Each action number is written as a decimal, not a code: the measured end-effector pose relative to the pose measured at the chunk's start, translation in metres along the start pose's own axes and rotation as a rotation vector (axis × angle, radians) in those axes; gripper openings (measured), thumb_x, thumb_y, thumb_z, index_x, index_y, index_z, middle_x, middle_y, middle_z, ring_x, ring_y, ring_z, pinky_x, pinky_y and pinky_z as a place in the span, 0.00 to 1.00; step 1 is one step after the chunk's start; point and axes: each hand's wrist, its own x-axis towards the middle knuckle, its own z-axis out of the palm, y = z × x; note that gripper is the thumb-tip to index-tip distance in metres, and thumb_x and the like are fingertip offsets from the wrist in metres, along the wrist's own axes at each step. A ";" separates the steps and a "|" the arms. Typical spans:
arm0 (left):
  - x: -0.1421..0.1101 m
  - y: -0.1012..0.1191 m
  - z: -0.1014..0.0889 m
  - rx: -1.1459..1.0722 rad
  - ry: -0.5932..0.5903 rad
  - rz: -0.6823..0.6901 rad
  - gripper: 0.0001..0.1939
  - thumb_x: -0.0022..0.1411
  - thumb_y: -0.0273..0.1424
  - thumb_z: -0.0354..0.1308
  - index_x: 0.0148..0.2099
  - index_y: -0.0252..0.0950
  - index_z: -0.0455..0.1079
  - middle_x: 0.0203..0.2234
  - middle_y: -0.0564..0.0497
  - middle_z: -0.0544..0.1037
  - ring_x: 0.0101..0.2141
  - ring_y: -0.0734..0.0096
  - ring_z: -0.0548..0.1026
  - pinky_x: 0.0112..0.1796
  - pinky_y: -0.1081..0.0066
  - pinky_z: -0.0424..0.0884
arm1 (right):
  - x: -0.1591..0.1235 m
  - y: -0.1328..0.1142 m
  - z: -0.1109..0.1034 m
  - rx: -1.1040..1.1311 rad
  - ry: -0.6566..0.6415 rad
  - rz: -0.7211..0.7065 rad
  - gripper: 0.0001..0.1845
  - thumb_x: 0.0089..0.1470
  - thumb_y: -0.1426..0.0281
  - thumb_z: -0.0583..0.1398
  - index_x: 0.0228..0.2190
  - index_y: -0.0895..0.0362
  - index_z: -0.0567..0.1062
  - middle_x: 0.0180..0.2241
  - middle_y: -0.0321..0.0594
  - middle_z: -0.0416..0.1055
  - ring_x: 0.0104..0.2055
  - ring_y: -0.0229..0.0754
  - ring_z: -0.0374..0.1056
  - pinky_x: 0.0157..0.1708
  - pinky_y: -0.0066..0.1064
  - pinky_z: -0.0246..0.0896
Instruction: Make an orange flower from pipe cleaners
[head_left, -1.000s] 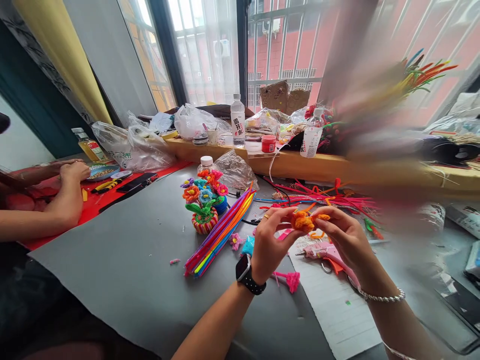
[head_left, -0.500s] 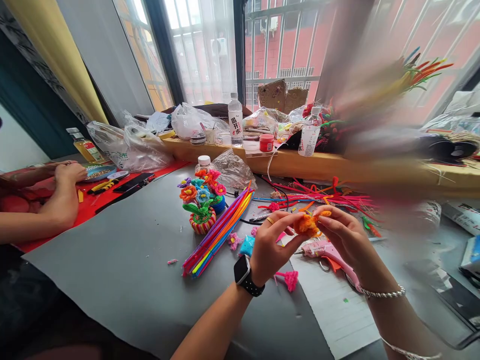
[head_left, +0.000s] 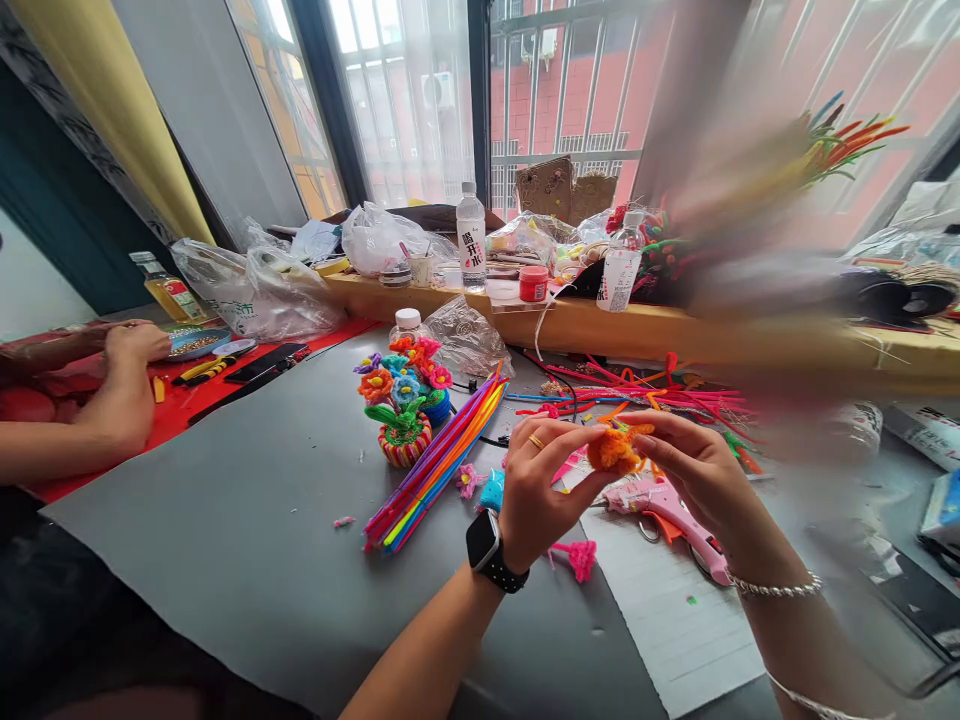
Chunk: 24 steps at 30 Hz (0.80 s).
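Between my two hands is a fuzzy orange pipe-cleaner flower (head_left: 613,450), held above the table. My left hand (head_left: 541,480) pinches its left side between thumb and fingers. On the other side my right hand (head_left: 694,470) has its fingertips closed on the orange fuzzy edge. Below them a pink glue gun (head_left: 675,515) rests on a white board (head_left: 675,620). A pink pipe-cleaner flower (head_left: 581,561) lies beside my left wrist. To the left are a bundle of coloured pipe cleaners (head_left: 442,460) and a small striped pot (head_left: 405,440) of pipe-cleaner flowers.
Loose pink and red pipe cleaners (head_left: 675,400) spread behind my hands. A wooden ledge (head_left: 420,300) bears bottles, bags and a red jar (head_left: 533,284). At the left, another person's hands (head_left: 135,342) are over a red mat (head_left: 187,400). A blur covers part of the right side.
My right hand has shifted slightly right and its fingers have changed position on the orange flower. The flower has turned a little between my hands; my left hand is nearly still.
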 end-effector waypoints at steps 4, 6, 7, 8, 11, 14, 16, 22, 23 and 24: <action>-0.001 0.001 0.001 0.069 0.007 0.021 0.13 0.49 0.33 0.61 0.40 0.39 0.70 0.30 0.51 0.76 0.34 0.70 0.71 0.46 0.62 0.62 | 0.000 -0.004 0.003 0.021 0.008 -0.009 0.16 0.42 0.62 0.62 0.36 0.51 0.72 0.27 0.37 0.71 0.30 0.39 0.66 0.28 0.28 0.61; 0.000 0.002 0.000 0.102 0.011 0.013 0.13 0.49 0.34 0.60 0.39 0.40 0.70 0.31 0.51 0.76 0.34 0.70 0.72 0.48 0.61 0.60 | 0.000 -0.006 0.006 0.057 0.033 -0.026 0.13 0.43 0.59 0.61 0.32 0.52 0.72 0.24 0.36 0.70 0.27 0.38 0.66 0.28 0.29 0.62; 0.000 0.003 -0.001 0.116 0.015 0.008 0.12 0.49 0.34 0.61 0.39 0.40 0.70 0.31 0.51 0.76 0.35 0.69 0.72 0.49 0.60 0.58 | 0.000 -0.007 0.007 0.074 0.051 -0.032 0.12 0.43 0.59 0.61 0.29 0.53 0.72 0.23 0.36 0.69 0.26 0.37 0.66 0.28 0.28 0.62; 0.001 0.004 -0.001 0.128 0.018 0.006 0.12 0.49 0.33 0.61 0.38 0.39 0.70 0.31 0.51 0.76 0.35 0.69 0.72 0.50 0.59 0.57 | 0.000 -0.008 0.008 0.088 0.070 -0.036 0.11 0.43 0.59 0.61 0.27 0.53 0.71 0.23 0.35 0.69 0.26 0.37 0.65 0.28 0.28 0.62; 0.002 0.006 -0.003 0.150 0.039 0.017 0.11 0.48 0.32 0.61 0.37 0.39 0.70 0.32 0.51 0.76 0.36 0.68 0.71 0.51 0.57 0.54 | 0.001 -0.007 0.008 0.098 0.110 -0.040 0.10 0.41 0.61 0.62 0.23 0.54 0.71 0.22 0.35 0.69 0.25 0.36 0.65 0.28 0.28 0.62; 0.002 0.006 -0.003 0.144 0.064 0.048 0.12 0.47 0.32 0.62 0.37 0.39 0.70 0.31 0.51 0.76 0.36 0.68 0.71 0.48 0.60 0.59 | 0.001 -0.006 0.007 0.100 0.149 -0.059 0.09 0.40 0.62 0.63 0.23 0.54 0.72 0.22 0.34 0.68 0.25 0.34 0.63 0.28 0.27 0.60; 0.002 0.006 -0.002 0.125 0.063 0.060 0.12 0.47 0.32 0.62 0.37 0.39 0.70 0.30 0.51 0.76 0.36 0.68 0.71 0.44 0.62 0.62 | 0.000 -0.006 0.007 0.088 0.162 -0.068 0.09 0.40 0.62 0.63 0.22 0.54 0.73 0.22 0.34 0.67 0.25 0.34 0.62 0.28 0.26 0.59; 0.002 0.006 -0.002 0.088 0.046 0.026 0.12 0.48 0.32 0.61 0.37 0.39 0.70 0.31 0.51 0.76 0.36 0.68 0.71 0.46 0.61 0.61 | 0.000 -0.004 0.006 0.056 0.153 -0.055 0.08 0.41 0.62 0.63 0.23 0.54 0.74 0.23 0.35 0.68 0.26 0.35 0.62 0.28 0.28 0.58; 0.002 0.006 -0.002 0.073 0.045 0.017 0.11 0.48 0.32 0.61 0.37 0.39 0.70 0.31 0.51 0.76 0.36 0.68 0.71 0.48 0.60 0.59 | 0.000 -0.003 0.005 0.054 0.154 -0.052 0.08 0.42 0.62 0.62 0.24 0.54 0.74 0.23 0.35 0.68 0.26 0.35 0.62 0.28 0.27 0.59; 0.002 0.006 -0.002 0.051 0.040 0.003 0.11 0.48 0.32 0.61 0.37 0.39 0.70 0.31 0.51 0.76 0.36 0.68 0.71 0.49 0.59 0.58 | 0.001 -0.003 0.005 0.051 0.155 -0.048 0.09 0.42 0.62 0.62 0.24 0.54 0.74 0.23 0.36 0.69 0.26 0.35 0.62 0.28 0.27 0.59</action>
